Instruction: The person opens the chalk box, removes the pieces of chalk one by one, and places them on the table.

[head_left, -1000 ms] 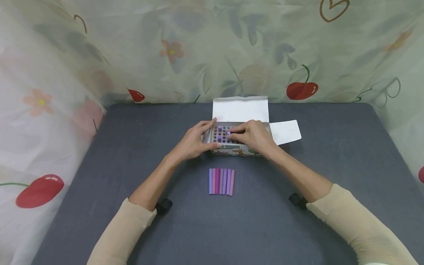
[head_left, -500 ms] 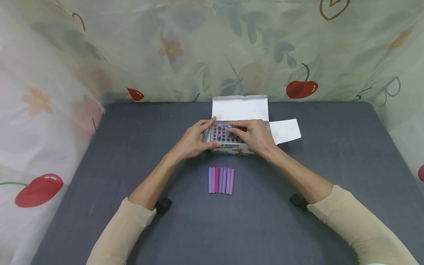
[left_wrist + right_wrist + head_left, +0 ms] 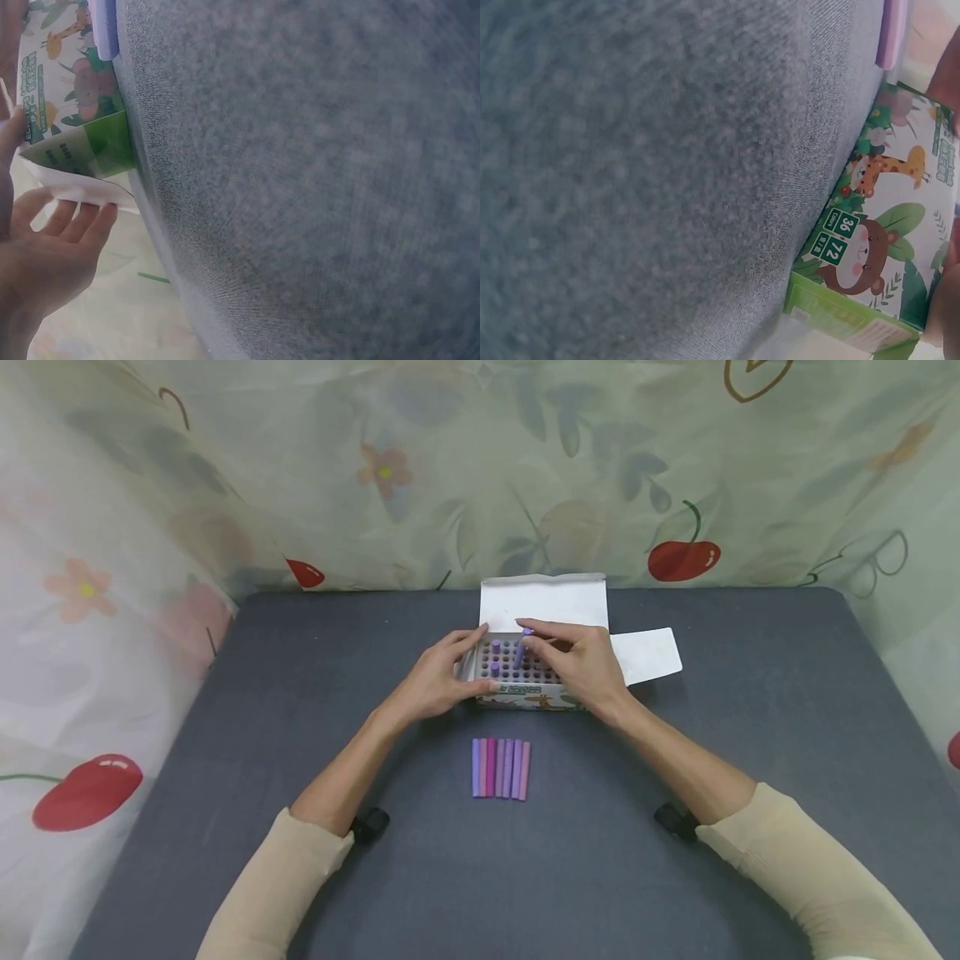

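My left hand [image 3: 438, 677] grips the left end of an open cardboard box [image 3: 519, 697], thumb at the front edge and fingers along the end. In the left wrist view its fingers lie along a white flap [image 3: 82, 186]. My right hand [image 3: 590, 667] pinches a purple chalk stick [image 3: 520, 655] between thumb and forefinger, slightly tilted, its lower end at the holed insert [image 3: 536, 676]. To its left, two purple chalk sticks [image 3: 496, 647] poke up from the holes. The right wrist view shows the box's printed animal front [image 3: 877, 240]; the right hand is mostly out of frame there.
Several pink and purple chalk sticks [image 3: 501, 769] lie side by side on the grey tabletop [image 3: 585, 877], in front of the box. The raised lid [image 3: 543, 602] stands at the back, and a white side flap [image 3: 646, 656] sticks out right. A patterned curtain [image 3: 450, 468] hangs behind.
My right hand has risen slightly, drawing the purple chalk stick up so more of its length shows above the insert. The left hand keeps its place on the box.
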A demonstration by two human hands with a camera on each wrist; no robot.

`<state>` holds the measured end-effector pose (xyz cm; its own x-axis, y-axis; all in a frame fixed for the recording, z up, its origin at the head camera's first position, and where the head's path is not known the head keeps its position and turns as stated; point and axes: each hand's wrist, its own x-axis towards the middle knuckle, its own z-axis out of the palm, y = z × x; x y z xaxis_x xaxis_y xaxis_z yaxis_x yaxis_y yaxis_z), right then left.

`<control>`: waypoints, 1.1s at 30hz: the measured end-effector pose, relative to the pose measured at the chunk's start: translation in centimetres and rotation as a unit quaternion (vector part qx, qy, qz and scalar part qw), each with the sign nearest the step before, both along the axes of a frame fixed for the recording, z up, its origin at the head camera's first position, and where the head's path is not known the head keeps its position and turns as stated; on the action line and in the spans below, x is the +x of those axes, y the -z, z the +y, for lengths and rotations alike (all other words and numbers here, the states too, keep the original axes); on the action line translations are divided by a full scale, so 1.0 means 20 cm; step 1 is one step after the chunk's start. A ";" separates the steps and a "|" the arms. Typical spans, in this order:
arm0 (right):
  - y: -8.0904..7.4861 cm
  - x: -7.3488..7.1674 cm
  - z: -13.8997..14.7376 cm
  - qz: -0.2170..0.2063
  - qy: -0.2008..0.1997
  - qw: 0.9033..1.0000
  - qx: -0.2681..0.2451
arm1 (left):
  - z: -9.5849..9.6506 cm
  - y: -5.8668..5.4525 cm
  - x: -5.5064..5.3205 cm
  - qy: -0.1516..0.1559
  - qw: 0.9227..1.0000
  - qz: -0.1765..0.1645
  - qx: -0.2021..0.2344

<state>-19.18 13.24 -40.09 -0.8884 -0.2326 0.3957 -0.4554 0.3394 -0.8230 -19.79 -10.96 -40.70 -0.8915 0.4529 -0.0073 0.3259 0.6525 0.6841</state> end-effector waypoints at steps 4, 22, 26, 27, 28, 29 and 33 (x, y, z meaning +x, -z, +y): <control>-0.05 0.03 0.00 -0.015 -0.002 0.997 -0.078 | 0.00 0.00 0.00 -0.003 1.000 -0.002 -0.002; -0.06 0.12 0.06 -0.113 -0.018 0.986 -0.122 | 0.00 0.00 0.00 0.006 1.000 -0.007 0.017; -0.06 0.15 0.07 -0.134 -0.029 0.982 -0.127 | -0.01 0.00 0.00 0.007 1.000 -0.003 0.013; -0.06 0.16 0.07 -0.137 -0.033 0.982 -0.126 | -0.01 0.00 0.00 0.007 1.000 -0.003 0.013; -0.06 0.17 0.07 -0.141 -0.037 0.981 -0.125 | -0.01 0.00 0.00 0.007 1.000 -0.003 0.012; -0.06 0.17 0.07 -0.146 -0.041 0.981 -0.125 | -0.01 0.00 0.00 0.007 1.000 -0.003 0.012; -0.07 0.20 0.08 -0.169 -0.045 0.978 -0.118 | -0.01 -0.01 0.00 0.011 1.000 -0.004 0.012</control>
